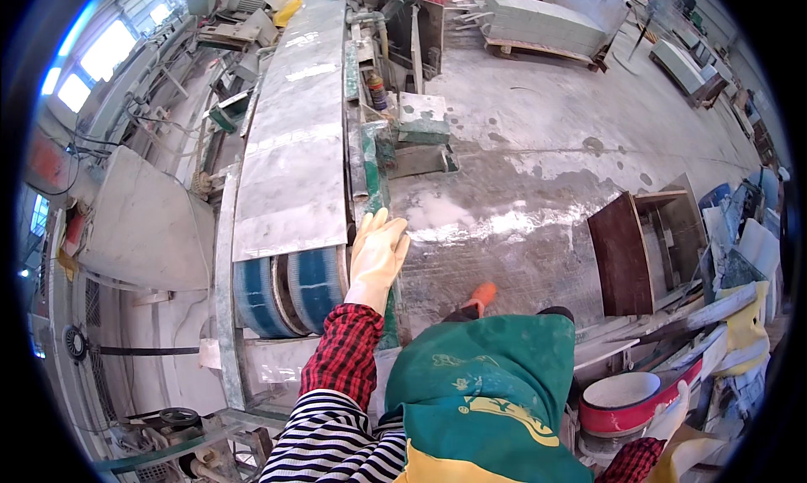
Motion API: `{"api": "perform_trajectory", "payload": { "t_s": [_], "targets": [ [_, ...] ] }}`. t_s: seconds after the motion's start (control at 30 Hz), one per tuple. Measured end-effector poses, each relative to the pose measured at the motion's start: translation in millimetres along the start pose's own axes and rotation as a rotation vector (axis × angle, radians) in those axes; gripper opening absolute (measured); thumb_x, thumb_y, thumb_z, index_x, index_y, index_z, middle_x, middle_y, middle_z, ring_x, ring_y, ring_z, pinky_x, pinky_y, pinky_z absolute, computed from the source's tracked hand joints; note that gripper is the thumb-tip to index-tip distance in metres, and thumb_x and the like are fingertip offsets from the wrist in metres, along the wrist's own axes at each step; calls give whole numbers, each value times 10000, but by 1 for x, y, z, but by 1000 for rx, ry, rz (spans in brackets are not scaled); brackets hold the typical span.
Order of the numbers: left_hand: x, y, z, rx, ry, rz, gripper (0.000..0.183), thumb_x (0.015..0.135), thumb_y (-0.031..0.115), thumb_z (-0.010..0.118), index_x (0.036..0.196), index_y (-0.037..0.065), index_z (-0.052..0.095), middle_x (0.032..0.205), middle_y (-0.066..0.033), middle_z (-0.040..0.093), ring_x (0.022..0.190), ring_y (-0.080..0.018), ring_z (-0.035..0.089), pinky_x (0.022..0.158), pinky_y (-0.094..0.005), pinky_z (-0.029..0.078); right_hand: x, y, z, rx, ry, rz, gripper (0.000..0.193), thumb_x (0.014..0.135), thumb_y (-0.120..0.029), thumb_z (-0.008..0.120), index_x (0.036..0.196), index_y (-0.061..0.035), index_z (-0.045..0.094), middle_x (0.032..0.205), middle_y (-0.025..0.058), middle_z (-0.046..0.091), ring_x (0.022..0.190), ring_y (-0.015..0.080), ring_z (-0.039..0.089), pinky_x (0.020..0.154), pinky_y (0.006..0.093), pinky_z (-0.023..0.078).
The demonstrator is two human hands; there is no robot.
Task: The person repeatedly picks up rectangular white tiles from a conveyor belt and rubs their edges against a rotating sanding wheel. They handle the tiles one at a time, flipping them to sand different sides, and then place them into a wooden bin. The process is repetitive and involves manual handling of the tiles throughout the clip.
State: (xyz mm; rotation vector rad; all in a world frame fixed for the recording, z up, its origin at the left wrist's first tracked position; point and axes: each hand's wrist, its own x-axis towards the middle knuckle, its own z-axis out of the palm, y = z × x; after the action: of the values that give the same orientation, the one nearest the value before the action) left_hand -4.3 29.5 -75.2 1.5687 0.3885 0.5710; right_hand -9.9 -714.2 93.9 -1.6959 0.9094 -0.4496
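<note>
My left hand (pixel 378 254), in a pale cream glove, is open with its fingers stretched forward over the green edge rail of a conveyor. Nothing shows in its grip. Beside it, a long grey-white slab (pixel 290 163) lies flat on the conveyor. Two blue rollers or belts (pixel 316 290) show past the slab's near end. My right hand (pixel 670 414), also gloved, is out at the lower right near a red-and-white tub (pixel 626 403). One of its fingers is extended; the others are hard to make out.
A green apron (pixel 496 365) covers my front. Right of me stands a dark brown open box (pixel 626 252), with piled stone offcuts (pixel 740 264) beyond. A spray can (pixel 377 92) stands along the conveyor's right side. Wet floor (pixel 513 214) runs ahead, toward stacked pale slabs (pixel 542 25).
</note>
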Motion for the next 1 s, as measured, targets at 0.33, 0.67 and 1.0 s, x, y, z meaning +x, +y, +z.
{"api": "perform_trajectory", "payload": {
  "t_s": [0.33, 0.67, 1.0],
  "targets": [
    [-41, 127, 145, -421, -411, -410, 483, 1061, 151, 605, 1525, 91, 482, 1460, -131, 596, 1303, -238, 597, 1117, -384, 508, -101, -82, 174, -90, -738, -442, 806, 703, -57, 807, 1473, -21, 570, 1520, 121, 547, 1417, 252, 493, 1187, 356, 348],
    [-90, 164, 65, -902, 8, -394, 463, 982, 184, 697, 1387, 7, 559, 1350, -154, 662, 1220, -290, 662, 1060, -448, 545, -301, -148, 324, -306, -1351, -1770, 712, 602, -248, 926, 1246, -109, 657, 1421, 148, 598, 1313, 383, 566, 1115, 484, 467],
    [-135, 94, -130, -716, 629, -263, 402, 1056, 64, 541, 1438, -28, 459, 1465, -179, 562, 1356, -326, 565, 1174, -475, 481, -146, -68, 326, -404, -1083, -1197, 504, 853, -213, 809, 1318, -69, 681, 1393, 181, 648, 1359, 340, 566, 1178, 428, 415]
  ]
}}
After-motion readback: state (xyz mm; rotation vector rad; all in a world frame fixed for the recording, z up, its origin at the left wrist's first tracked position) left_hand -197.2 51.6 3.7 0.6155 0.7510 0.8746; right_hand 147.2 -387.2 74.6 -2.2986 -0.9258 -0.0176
